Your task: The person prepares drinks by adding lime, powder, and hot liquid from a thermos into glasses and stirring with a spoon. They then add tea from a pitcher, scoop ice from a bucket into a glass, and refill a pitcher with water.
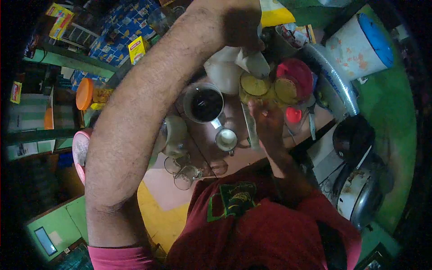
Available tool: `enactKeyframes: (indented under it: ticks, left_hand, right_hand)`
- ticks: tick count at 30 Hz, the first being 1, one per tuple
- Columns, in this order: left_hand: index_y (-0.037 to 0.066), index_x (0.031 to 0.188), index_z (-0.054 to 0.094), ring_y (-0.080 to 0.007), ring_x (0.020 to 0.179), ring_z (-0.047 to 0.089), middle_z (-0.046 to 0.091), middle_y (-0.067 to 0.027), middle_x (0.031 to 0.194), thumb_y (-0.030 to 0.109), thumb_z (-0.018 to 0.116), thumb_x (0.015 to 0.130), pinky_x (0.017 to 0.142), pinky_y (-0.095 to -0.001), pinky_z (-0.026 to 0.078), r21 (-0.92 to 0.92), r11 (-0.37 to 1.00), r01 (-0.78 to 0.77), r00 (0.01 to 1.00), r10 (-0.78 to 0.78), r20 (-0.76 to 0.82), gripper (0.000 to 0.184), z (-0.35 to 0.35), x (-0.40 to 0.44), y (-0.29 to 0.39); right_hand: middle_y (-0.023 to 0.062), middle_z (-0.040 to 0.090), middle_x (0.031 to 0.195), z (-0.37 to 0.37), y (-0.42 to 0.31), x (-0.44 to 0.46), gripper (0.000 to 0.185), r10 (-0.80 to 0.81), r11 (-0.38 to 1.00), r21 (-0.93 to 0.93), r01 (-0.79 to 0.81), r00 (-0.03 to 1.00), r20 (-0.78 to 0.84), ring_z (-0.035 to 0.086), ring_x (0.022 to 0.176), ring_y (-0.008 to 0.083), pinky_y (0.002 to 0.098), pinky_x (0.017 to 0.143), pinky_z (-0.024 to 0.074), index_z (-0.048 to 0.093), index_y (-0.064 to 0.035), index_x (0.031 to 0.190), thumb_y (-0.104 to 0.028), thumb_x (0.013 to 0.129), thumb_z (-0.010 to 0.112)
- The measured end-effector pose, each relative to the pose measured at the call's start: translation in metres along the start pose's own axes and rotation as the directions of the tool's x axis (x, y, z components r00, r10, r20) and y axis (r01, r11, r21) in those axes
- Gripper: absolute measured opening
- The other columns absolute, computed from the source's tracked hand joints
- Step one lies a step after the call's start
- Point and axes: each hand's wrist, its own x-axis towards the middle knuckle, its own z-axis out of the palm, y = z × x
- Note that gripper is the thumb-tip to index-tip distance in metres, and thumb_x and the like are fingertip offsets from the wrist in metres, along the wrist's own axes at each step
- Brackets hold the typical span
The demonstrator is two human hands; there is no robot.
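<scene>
My left arm reaches across from the lower left. In dim light at its end, my left hand [245, 31] is closed on a white jug [253, 64], whose tilted lip hangs over a glass [255, 84] of yellowish drink. My right hand [268, 120] has its fingers curled at the lower side of that glass. Right beside it is a second glass [285, 90] with similar drink, by a pink-red bowl [302, 74]. A pale container [222, 74] stands behind, partly covered by my left arm. Whether liquid flows from the jug is unclear.
A pot of dark liquid [204, 104], a small metal cup [226, 140] and clear glasses [184, 175] stand on the table [166, 191]. A red round object [294, 114] lies near my right hand. Pots [360, 191] and a white bucket [360, 47] are at right.
</scene>
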Motion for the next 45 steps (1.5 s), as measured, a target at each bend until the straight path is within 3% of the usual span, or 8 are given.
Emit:
enactKeyframes:
  ticks: [6, 8, 12, 14, 15, 19, 23, 45]
  left_hand:
    - [0.005, 0.097, 0.071, -0.0292, 0.096, 0.068, 0.069, -0.0164, 0.104, 0.025, 0.075, 0.074, 0.084, -0.037, 0.054, -0.217, 0.965, 0.144, 0.989, -0.15, -0.014, 0.03, 0.011, 0.0, -0.002]
    - [0.003, 0.097, 0.07, -0.0295, 0.096, 0.068, 0.069, -0.0158, 0.104, 0.022, 0.072, 0.077, 0.084, -0.038, 0.053, -0.101, 0.963, 0.251, 0.968, -0.246, 0.056, 0.027, 0.0, -0.003, 0.013]
    - [0.001, 0.096, 0.07, -0.0295, 0.097, 0.068, 0.07, -0.0179, 0.101, 0.031, 0.068, 0.082, 0.084, -0.0404, 0.053, 0.031, 0.991, 0.133, 0.97, -0.136, 0.203, 0.034, -0.018, -0.011, 0.014]
    - [0.011, 0.092, 0.075, -0.0312, 0.089, 0.07, 0.072, -0.0139, 0.092, 0.05, 0.072, 0.073, 0.081, -0.0401, 0.056, 0.023, 0.985, 0.168, 0.971, -0.162, -0.174, 0.043, 0.004, -0.001, 0.002]
    - [0.008, 0.096, 0.074, -0.0322, 0.09, 0.07, 0.072, -0.0157, 0.096, 0.053, 0.069, 0.075, 0.084, -0.0412, 0.055, 0.009, 0.987, 0.158, 0.984, -0.157, -0.084, 0.05, 0.0, -0.003, 0.004]
    - [0.005, 0.095, 0.074, -0.032, 0.09, 0.07, 0.072, -0.0171, 0.095, 0.053, 0.07, 0.075, 0.083, -0.0422, 0.055, 0.033, 0.991, 0.126, 0.984, -0.121, -0.133, 0.053, 0.025, 0.01, 0.006]
    - [0.001, 0.098, 0.071, -0.0291, 0.098, 0.068, 0.07, -0.0179, 0.101, 0.036, 0.07, 0.079, 0.084, -0.0398, 0.053, 0.134, 0.984, 0.12, 0.967, -0.146, 0.21, 0.04, -0.018, 0.009, 0.024]
    - [0.001, 0.091, 0.072, -0.0318, 0.093, 0.068, 0.07, -0.0182, 0.093, 0.041, 0.074, 0.072, 0.082, -0.0395, 0.053, 0.116, 0.993, 0.009, 0.997, -0.018, 0.075, 0.044, -0.003, 0.012, 0.006]
  right_hand:
    - [0.0076, 0.066, 0.077, 0.0, -0.01, 0.004, 0.028, -0.068, 0.997, 0.025, 0.069, 0.998, -0.012, 0.061, 0.074, 0.0172, 0.0323, 0.068, 0.0469, 0.066, -0.0004, 0.091, -0.028, 0.088, 0.069]
    - [-0.0035, 0.059, 0.078, -0.001, -0.011, 0.002, 0.013, -0.033, 0.998, 0.058, 0.034, 0.999, -0.018, 0.051, 0.068, 0.0055, 0.0244, 0.06, 0.0415, 0.063, -0.0063, 0.091, -0.018, 0.089, 0.068]
    - [-0.0049, 0.056, 0.076, -0.002, -0.021, 0.001, 0.015, -0.008, 0.996, 0.091, 0.008, 1.0, -0.001, 0.046, 0.064, 0.0051, 0.0243, 0.055, 0.0375, 0.062, -0.006, 0.091, -0.02, 0.09, 0.067]
    - [-0.0059, 0.053, 0.073, -0.002, -0.018, -0.001, 0.016, -0.069, 0.996, 0.051, 0.068, 0.998, 0.001, 0.044, 0.063, 0.0049, 0.0249, 0.055, 0.0348, 0.062, -0.0057, 0.089, -0.021, 0.091, 0.067]
    - [-0.0059, 0.053, 0.073, -0.001, -0.019, -0.002, 0.016, -0.074, 0.996, 0.057, 0.074, 0.997, 0.001, 0.044, 0.063, 0.0049, 0.0249, 0.055, 0.0348, 0.062, -0.0057, 0.089, -0.021, 0.091, 0.067]
    - [-0.0042, 0.057, 0.077, -0.001, -0.015, 0.0, 0.018, -0.009, 0.999, 0.031, 0.009, 1.0, 0.009, 0.047, 0.069, 0.0058, 0.0255, 0.061, 0.0388, 0.063, -0.0042, 0.09, -0.021, 0.091, 0.066]
    - [-0.0009, 0.062, 0.083, -0.003, -0.021, 0.001, 0.02, 0.01, 0.999, -0.045, -0.01, 1.0, -0.004, 0.053, 0.075, 0.0082, 0.0271, 0.067, 0.0433, 0.063, -0.0029, 0.091, -0.022, 0.09, 0.067]
    - [0.0011, 0.066, 0.085, -0.004, -0.006, 0.004, 0.021, 0.114, 0.988, -0.111, -0.11, 0.993, 0.031, 0.056, 0.078, 0.0075, 0.0265, 0.071, 0.045, 0.066, -0.0025, 0.094, -0.023, 0.089, 0.068]
